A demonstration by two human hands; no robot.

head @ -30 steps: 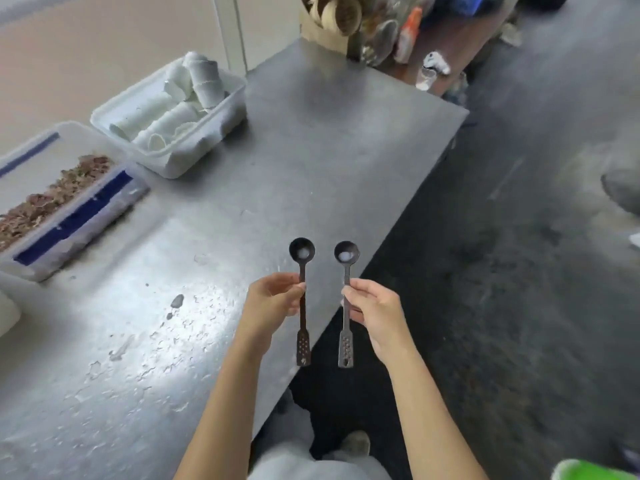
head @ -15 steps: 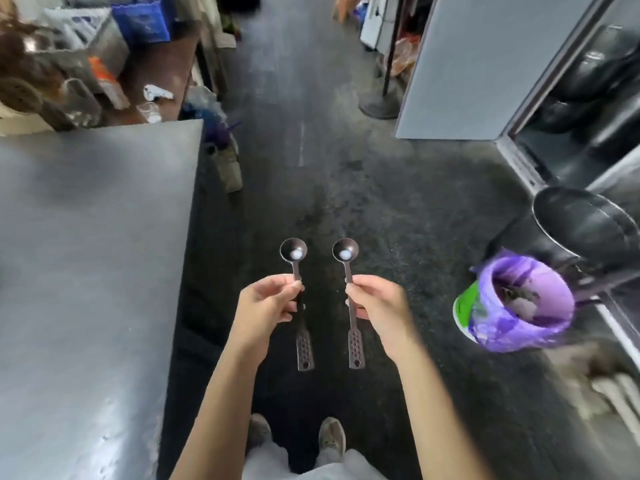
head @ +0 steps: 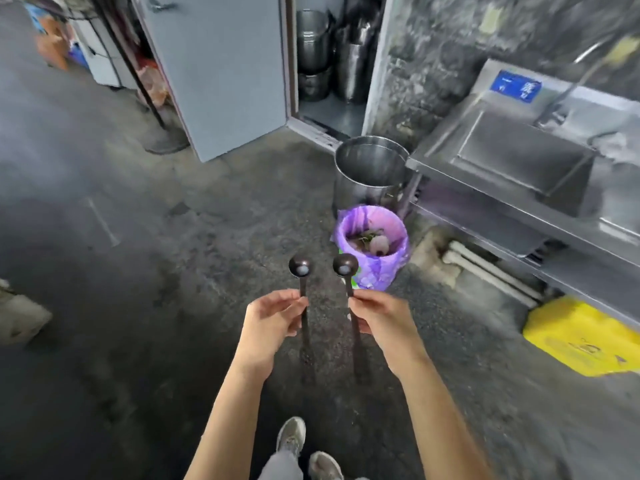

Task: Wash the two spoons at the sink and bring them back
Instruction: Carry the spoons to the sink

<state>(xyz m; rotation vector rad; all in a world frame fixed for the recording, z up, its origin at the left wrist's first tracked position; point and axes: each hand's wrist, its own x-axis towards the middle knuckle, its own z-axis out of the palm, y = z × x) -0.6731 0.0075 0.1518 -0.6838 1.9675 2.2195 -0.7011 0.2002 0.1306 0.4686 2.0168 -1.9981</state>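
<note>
My left hand [head: 270, 323] pinches the handle of a dark long-handled spoon [head: 301, 268], held upright with its round bowl up and a white blob in the bowl. Beside it, my right hand [head: 382, 322] grips a second, matching spoon [head: 345, 265] the same way, also with a white blob. Both spoons hang over the dark floor in front of me, about a hand's width apart. The steel sink [head: 519, 161] with a blue label stands at the upper right, well beyond the spoons.
A bin with a purple liner [head: 372, 244] sits on the floor just past the right spoon. Behind it stands a large steel pot [head: 369, 168]. A yellow sign [head: 581, 334] lies on the floor at right. A grey cabinet door [head: 221, 74] stands open ahead.
The view has swung right, away from the steel table, which is now out of sight. The sink, pot and bin have come into view ahead. Both hands keep the same hold on the spoons.
</note>
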